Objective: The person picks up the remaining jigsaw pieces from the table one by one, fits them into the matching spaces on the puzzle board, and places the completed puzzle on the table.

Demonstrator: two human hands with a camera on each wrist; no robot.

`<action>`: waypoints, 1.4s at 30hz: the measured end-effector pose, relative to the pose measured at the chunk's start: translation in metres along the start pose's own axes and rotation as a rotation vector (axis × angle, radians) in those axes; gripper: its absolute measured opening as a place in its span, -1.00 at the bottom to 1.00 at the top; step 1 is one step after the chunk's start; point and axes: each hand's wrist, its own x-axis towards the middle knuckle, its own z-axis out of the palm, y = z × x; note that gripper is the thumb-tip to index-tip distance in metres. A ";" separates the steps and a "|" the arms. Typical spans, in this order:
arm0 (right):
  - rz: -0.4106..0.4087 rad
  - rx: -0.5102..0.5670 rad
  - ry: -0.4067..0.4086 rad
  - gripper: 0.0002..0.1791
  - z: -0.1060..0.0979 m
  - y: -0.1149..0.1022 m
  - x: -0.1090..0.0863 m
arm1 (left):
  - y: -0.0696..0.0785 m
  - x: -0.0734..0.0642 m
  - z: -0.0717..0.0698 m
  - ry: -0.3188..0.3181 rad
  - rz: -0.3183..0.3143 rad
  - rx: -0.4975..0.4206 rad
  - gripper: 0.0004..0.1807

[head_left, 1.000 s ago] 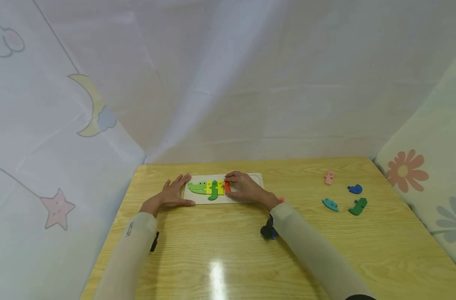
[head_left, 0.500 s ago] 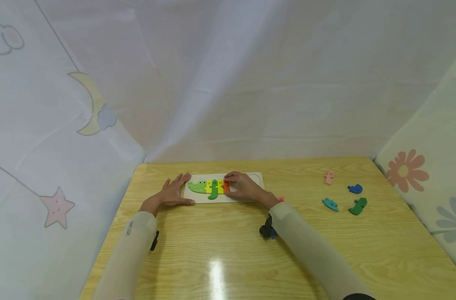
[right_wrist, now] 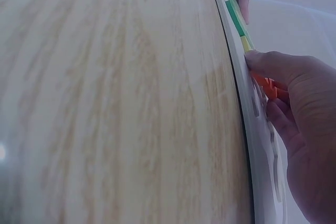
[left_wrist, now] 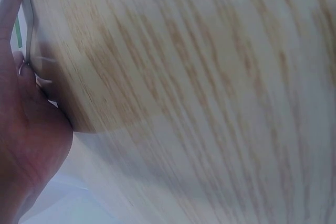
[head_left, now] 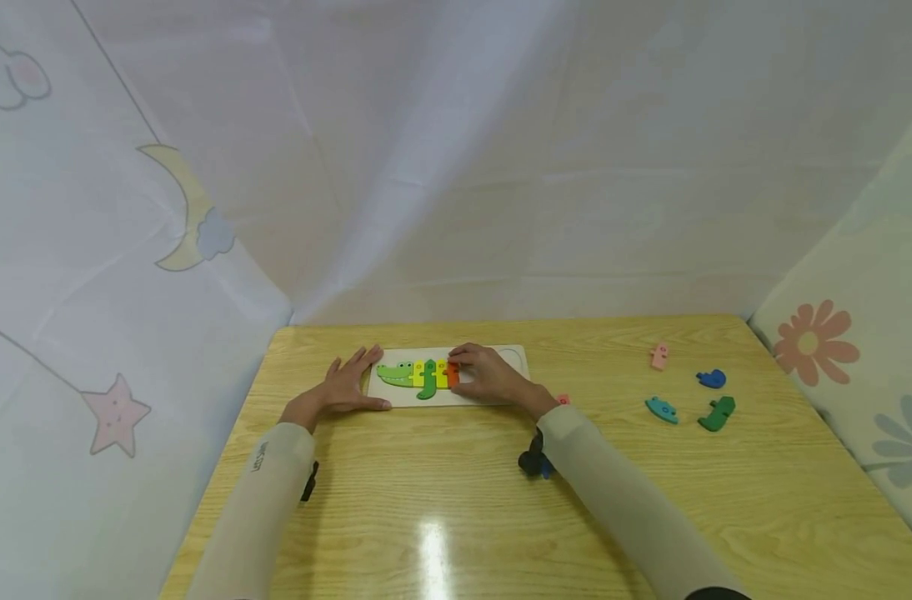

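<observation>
A pale puzzle board [head_left: 493,398] lies near the back of the table, holding a crocodile made of a green head piece [head_left: 394,375], two yellow body pieces and a green leg piece [head_left: 426,382]. My left hand [head_left: 345,387] spreads its fingers around the board's left end, thumb along the front edge. An orange puzzle piece [right_wrist: 269,86] sits against the right-hand yellow piece. Thumb and fingers of my right hand [head_left: 489,375] pinch it at the board, also seen in the right wrist view. My right hand covers part of the board's recess.
On the right of the wooden table [head_left: 441,467] lie a pink piece [head_left: 659,356], a blue piece [head_left: 712,379], a teal piece [head_left: 662,409] and a dark green piece [head_left: 717,413]. A red piece [head_left: 564,400] shows partly behind my right wrist. A patterned cloth [head_left: 456,208] surrounds the table.
The orange piece has settled slightly left, up against the yellow piece, with my right hand still pinching it. My left hand stays at the board's left end.
</observation>
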 end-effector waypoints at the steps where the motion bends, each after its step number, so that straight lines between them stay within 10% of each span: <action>1: 0.001 -0.004 -0.002 -0.38 0.000 0.000 0.000 | 0.000 0.000 0.000 0.001 0.002 -0.001 0.37; 42: 0.067 0.000 -0.064 -0.36 -0.004 -0.007 0.001 | -0.002 0.002 0.002 0.006 -0.015 0.024 0.34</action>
